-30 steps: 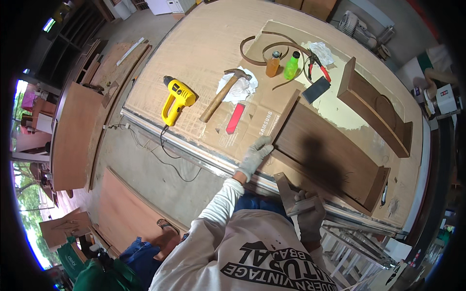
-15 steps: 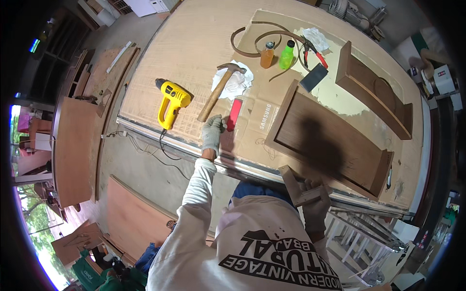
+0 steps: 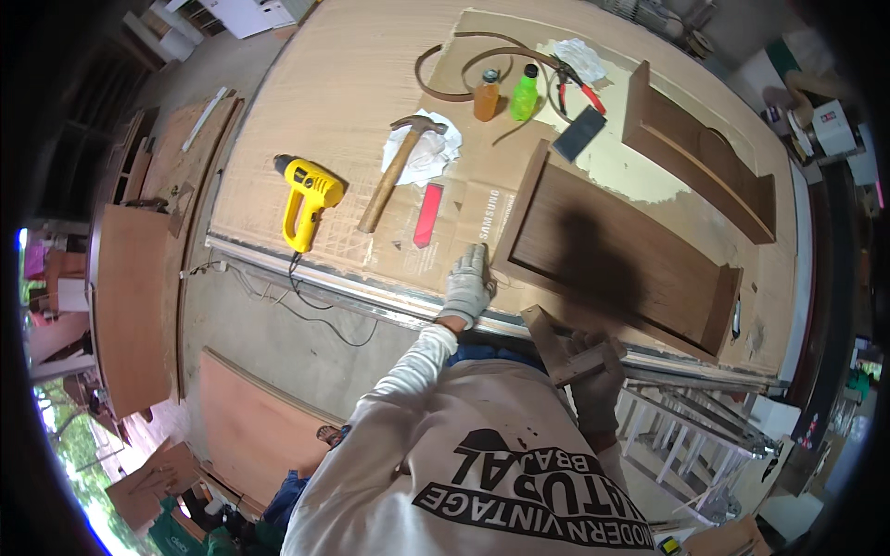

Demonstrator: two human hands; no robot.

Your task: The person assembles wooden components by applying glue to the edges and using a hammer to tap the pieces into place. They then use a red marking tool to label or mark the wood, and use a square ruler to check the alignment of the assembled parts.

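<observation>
My left hand (image 3: 468, 285), in a pale work glove, lies near the table's front edge with its fingers stretched out and nothing visible in them. It is beside the near left corner of a shallow brown wooden tray-like frame (image 3: 640, 250). At the edge in front of me, my gloved right hand (image 3: 598, 375) grips an angled wooden piece (image 3: 549, 341); shadow partly hides those fingers. Left of the frame lie a red flat strip (image 3: 428, 215) and a claw hammer (image 3: 387, 178) resting on a white rag (image 3: 434, 153).
A yellow heat gun (image 3: 311, 199) with a cord lies left. Farther back are an orange bottle (image 3: 486, 97), a green bottle (image 3: 525, 94), red-handled pliers (image 3: 582, 93), a dark block (image 3: 579, 134), curled brown strips (image 3: 431, 83) and a second wooden frame (image 3: 700, 167).
My left hand has moved right, from below the red strip to near the wooden frame's corner, and its fingers have straightened. My right hand still holds the angled wooden piece.
</observation>
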